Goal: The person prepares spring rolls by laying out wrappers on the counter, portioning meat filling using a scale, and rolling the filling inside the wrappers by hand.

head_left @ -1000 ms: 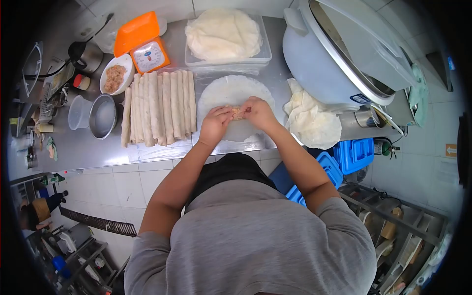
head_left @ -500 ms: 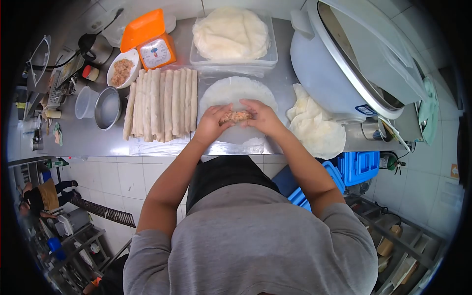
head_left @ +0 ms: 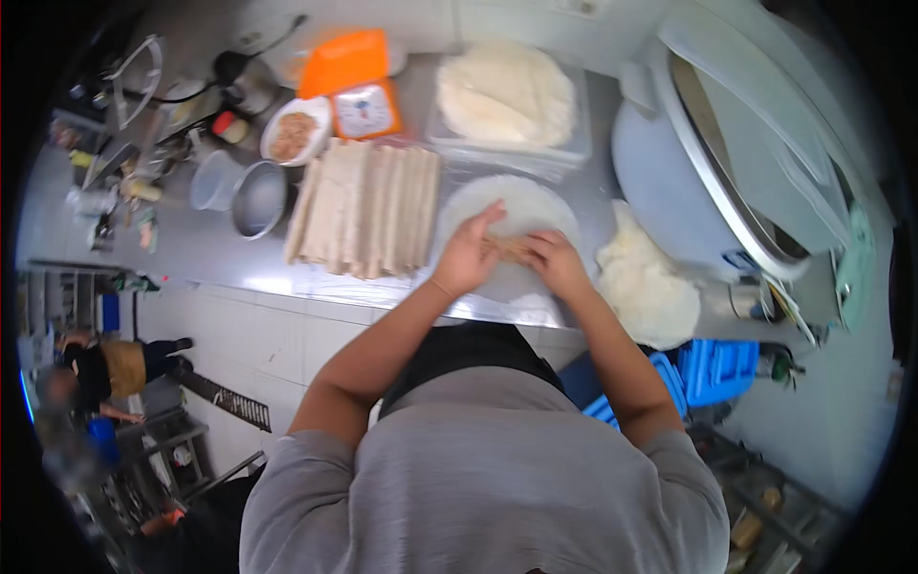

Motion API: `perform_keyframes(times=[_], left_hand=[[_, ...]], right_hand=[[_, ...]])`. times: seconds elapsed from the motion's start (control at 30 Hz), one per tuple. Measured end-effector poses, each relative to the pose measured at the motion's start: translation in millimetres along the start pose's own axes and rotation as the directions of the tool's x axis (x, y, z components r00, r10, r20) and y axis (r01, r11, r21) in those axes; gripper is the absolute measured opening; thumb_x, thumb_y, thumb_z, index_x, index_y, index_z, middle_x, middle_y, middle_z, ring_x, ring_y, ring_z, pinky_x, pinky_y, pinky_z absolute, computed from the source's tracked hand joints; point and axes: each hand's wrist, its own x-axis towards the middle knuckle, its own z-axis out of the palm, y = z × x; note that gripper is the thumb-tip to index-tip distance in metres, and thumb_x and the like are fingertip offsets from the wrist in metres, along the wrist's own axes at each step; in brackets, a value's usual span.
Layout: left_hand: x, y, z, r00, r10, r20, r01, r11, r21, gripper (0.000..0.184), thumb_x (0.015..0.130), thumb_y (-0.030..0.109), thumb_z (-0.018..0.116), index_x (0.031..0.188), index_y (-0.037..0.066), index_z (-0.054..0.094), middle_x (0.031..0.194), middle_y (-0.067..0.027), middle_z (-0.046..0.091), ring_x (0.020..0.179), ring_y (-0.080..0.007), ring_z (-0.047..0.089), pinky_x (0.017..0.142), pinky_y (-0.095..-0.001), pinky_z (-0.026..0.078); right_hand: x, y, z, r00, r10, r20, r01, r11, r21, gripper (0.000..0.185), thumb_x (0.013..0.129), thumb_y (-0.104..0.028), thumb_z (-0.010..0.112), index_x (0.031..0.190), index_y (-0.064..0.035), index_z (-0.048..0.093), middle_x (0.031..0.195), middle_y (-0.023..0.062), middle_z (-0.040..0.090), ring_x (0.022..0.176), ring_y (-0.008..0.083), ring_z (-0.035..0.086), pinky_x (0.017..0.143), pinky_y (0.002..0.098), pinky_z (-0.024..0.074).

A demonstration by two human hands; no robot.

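Observation:
A round translucent rice-paper-like wrapper (head_left: 524,196) lies flat on the steel counter in front of me. On its middle sits a short log of pinkish minced filling (head_left: 512,251), partly covered by my fingers. My left hand (head_left: 466,251) grips the log's left end, with one digit stretched out over the wrapper. At the other end, the curled fingers of my right hand (head_left: 557,262) press on the filling. Left of the wrapper lies a row of several long pale rolls (head_left: 368,210). Loose wrapper sheets (head_left: 650,287) rest to the right.
A stack of wrappers (head_left: 507,94) fills a clear tub at the back. Beside it stand an orange scale (head_left: 366,110) and a white bowl of filling (head_left: 296,134). A metal bowl (head_left: 259,201) is left; a large lidded container (head_left: 708,163) is right. Another person (head_left: 124,371) is far left.
The view has shifted and blurred, so the counter appears lower and further right. Both hands stay at the filling; my left hand now has a digit raised away from it.

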Motion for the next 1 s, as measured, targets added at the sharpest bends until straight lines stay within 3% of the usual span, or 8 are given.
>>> perform_keyframes(times=[0.2, 0.33, 0.47, 0.53, 0.63, 0.87, 0.97, 1.0], left_hand=[[34, -19, -138, 0.948, -0.026, -0.316, 0.096, 0.974, 0.207, 0.034, 0.084, 0.006, 0.060, 0.118, 0.003, 0.060, 0.119, -0.0193, 0.061, 0.112, -0.0340, 0.058, 0.098, -0.0381, 0.044], [65, -116, -257, 0.778, -0.192, -0.598, 0.410, 0.876, 0.253, 0.023, 0.083, 0.005, 0.058, 0.103, 0.003, 0.068, 0.098, -0.0198, 0.067, 0.090, -0.0320, 0.066, 0.080, -0.0398, 0.052], [101, -191, -318, 0.879, -0.279, -0.386, 0.471, 0.630, 0.617, 0.024, 0.083, 0.010, 0.057, 0.103, 0.006, 0.070, 0.099, -0.0203, 0.067, 0.091, -0.0319, 0.066, 0.081, -0.0415, 0.052], [124, -192, -323, 0.867, -0.495, -0.059, 0.331, 0.484, 0.810, 0.024, 0.082, 0.012, 0.056, 0.102, 0.008, 0.071, 0.101, -0.0195, 0.067, 0.093, -0.0319, 0.066, 0.082, -0.0421, 0.051], [133, -289, -305, 0.940, -0.328, 0.093, 0.050, 0.402, 0.914, 0.027, 0.082, 0.013, 0.055, 0.105, 0.006, 0.068, 0.095, -0.0174, 0.069, 0.086, -0.0314, 0.067, 0.079, -0.0402, 0.053], [141, -262, -276, 0.820, -0.570, 0.052, 0.314, 0.523, 0.792, 0.023, 0.081, 0.013, 0.054, 0.091, 0.001, 0.071, 0.096, -0.0193, 0.069, 0.091, -0.0330, 0.067, 0.080, -0.0428, 0.053], [150, -257, -290, 0.741, -0.485, 0.465, -0.213, 0.487, 0.847, 0.024, 0.082, 0.014, 0.059, 0.094, -0.003, 0.069, 0.094, -0.0197, 0.069, 0.087, -0.0306, 0.068, 0.080, -0.0378, 0.054], [145, -260, -297, 0.783, -0.530, 0.326, 0.309, 0.785, 0.536, 0.024, 0.082, 0.012, 0.056, 0.097, -0.003, 0.068, 0.096, -0.0186, 0.069, 0.089, -0.0292, 0.067, 0.082, -0.0377, 0.053]], right_hand=[[11, 1, -19, 0.907, 0.255, -0.335, -0.159, 0.945, 0.286, 0.019, 0.091, -0.013, 0.061, 0.107, -0.0045, 0.067, 0.104, 0.0129, 0.067, 0.087, 0.0200, 0.064, 0.077, 0.0286, 0.0504], [35, -31, -28, 0.915, 0.301, -0.267, -0.217, 0.929, 0.300, 0.017, 0.090, -0.007, 0.061, 0.105, -0.0029, 0.068, 0.098, 0.0113, 0.068, 0.082, 0.0161, 0.063, 0.073, 0.0265, 0.0492], [58, -65, -10, 0.922, 0.283, -0.263, -0.195, 0.928, 0.317, 0.015, 0.088, -0.003, 0.061, 0.101, -0.0021, 0.068, 0.092, 0.0100, 0.068, 0.078, 0.0160, 0.062, 0.070, 0.0264, 0.0489], [69, -85, 0, 0.928, 0.295, -0.227, -0.214, 0.922, 0.323, 0.015, 0.087, -0.002, 0.061, 0.100, -0.0020, 0.068, 0.090, 0.0097, 0.068, 0.077, 0.0160, 0.062, 0.071, 0.0263, 0.0490], [83, -102, 14, 0.926, 0.331, -0.182, -0.261, 0.909, 0.325, 0.015, 0.087, -0.001, 0.062, 0.100, -0.0022, 0.068, 0.089, 0.0095, 0.068, 0.076, 0.0161, 0.062, 0.071, 0.0261, 0.0491], [77, -111, 32, 0.813, 0.542, -0.214, -0.404, 0.789, 0.463, 0.012, 0.088, -0.002, 0.063, 0.099, 0.0000, 0.068, 0.094, 0.0078, 0.069, 0.080, 0.0128, 0.063, 0.075, 0.0237, 0.0498], [71, -117, 29, 0.753, 0.627, -0.200, -0.454, 0.715, 0.531, 0.014, 0.090, -0.002, 0.062, 0.102, 0.0021, 0.068, 0.097, 0.0073, 0.069, 0.086, 0.0118, 0.064, 0.078, 0.0236, 0.0506], [71, -122, 24, 0.746, 0.632, -0.211, -0.449, 0.711, 0.541, 0.015, 0.090, -0.002, 0.062, 0.103, 0.0021, 0.068, 0.096, 0.0073, 0.069, 0.086, 0.0119, 0.064, 0.078, 0.0240, 0.0507]])
